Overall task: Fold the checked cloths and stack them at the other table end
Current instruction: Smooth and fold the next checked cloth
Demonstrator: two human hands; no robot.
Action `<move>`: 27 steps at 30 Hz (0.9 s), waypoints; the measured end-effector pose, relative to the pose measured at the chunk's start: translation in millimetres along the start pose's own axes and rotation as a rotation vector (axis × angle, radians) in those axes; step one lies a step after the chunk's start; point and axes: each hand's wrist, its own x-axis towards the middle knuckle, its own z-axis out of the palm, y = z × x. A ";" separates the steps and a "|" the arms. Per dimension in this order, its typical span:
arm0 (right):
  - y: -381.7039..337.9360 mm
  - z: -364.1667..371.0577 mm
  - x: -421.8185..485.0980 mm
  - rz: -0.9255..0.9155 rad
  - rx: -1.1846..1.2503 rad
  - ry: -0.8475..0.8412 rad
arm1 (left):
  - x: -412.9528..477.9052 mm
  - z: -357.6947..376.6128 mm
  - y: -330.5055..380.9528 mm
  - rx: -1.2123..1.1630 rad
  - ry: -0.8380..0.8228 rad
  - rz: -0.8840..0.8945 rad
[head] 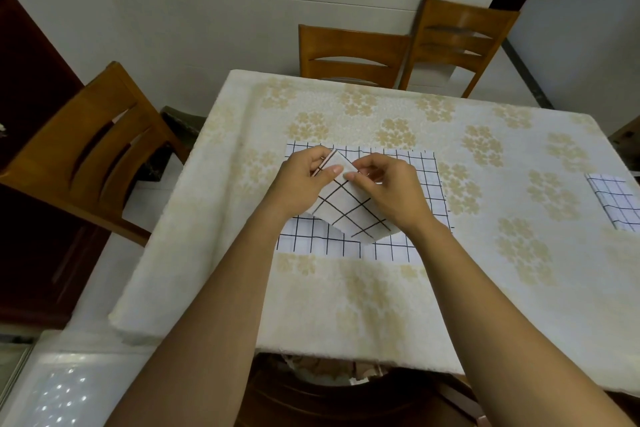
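Observation:
A folded white cloth with dark checks [349,215] hangs above the table, held up by one corner between both hands. My left hand [304,180] pinches its top edge from the left. My right hand [388,187] pinches the same corner from the right. Beneath it a flat pile of checked cloths [426,177] lies spread on the table. Another checked cloth [616,201] lies at the table's right end, partly cut off by the frame.
The table [381,302] wears a cream cloth with beige flower prints. Two wooden chairs [353,55] stand at the far side, and a third chair [86,149] stands at the left. A dark wooden cabinet [31,87] fills the far left.

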 end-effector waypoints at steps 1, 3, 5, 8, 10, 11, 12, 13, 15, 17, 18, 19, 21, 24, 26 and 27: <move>0.9 -0.3 0.6 0.001 0.003 -0.006 | 0.5 0.3 0.2 0.007 0.020 0.009; 2.2 -0.5 0.9 0.000 -0.004 -0.013 | 2.0 0.2 -0.3 0.077 0.096 0.025; 4.1 -1.2 2.0 -0.016 -0.027 -0.018 | 3.1 -2.2 -1.3 0.157 0.151 0.040; 3.1 -2.7 3.6 -0.041 -0.062 -0.058 | 2.6 -6.2 3.5 0.136 0.053 0.049; 1.5 -3.1 4.4 -0.033 -0.051 -0.078 | 3.8 -6.2 5.7 0.142 0.007 0.039; 1.1 -3.1 4.6 -0.026 -0.035 -0.078 | 4.6 -5.7 6.2 0.151 0.012 0.031; 1.2 -3.2 4.6 -0.017 -0.020 -0.078 | 5.1 -5.2 6.3 0.155 0.025 0.023; 1.2 -3.4 4.6 -0.003 -0.006 -0.080 | 5.5 -4.7 5.6 0.157 0.041 0.017; 3.0 -4.0 4.6 0.039 0.016 -0.094 | 6.9 -4.2 2.6 0.133 0.078 0.009; 6.2 -5.4 3.5 0.094 0.044 -0.122 | 7.4 -5.5 0.7 0.062 0.121 0.003; 8.7 -7.1 2.6 0.118 0.058 -0.134 | 7.7 -6.6 -0.5 0.032 0.147 -0.002; 11.3 -9.0 1.3 0.148 0.080 -0.143 | 8.5 -8.3 -3.2 0.017 0.178 -0.005; 16.3 -14.0 -1.9 0.221 0.174 -0.131 | 9.2 -12.3 -9.7 0.006 0.241 -0.022; 19.6 -19.4 -5.0 0.313 0.364 -0.036 | 8.0 -14.1 -15.4 -0.004 0.287 -0.048; 20.2 -18.8 -4.7 0.369 0.490 0.055 | 7.0 -10.5 -17.6 -0.003 0.306 -0.055; 20.2 -17.8 -4.3 0.412 0.563 0.101 | 7.0 -8.3 -18.7 -0.008 0.316 -0.064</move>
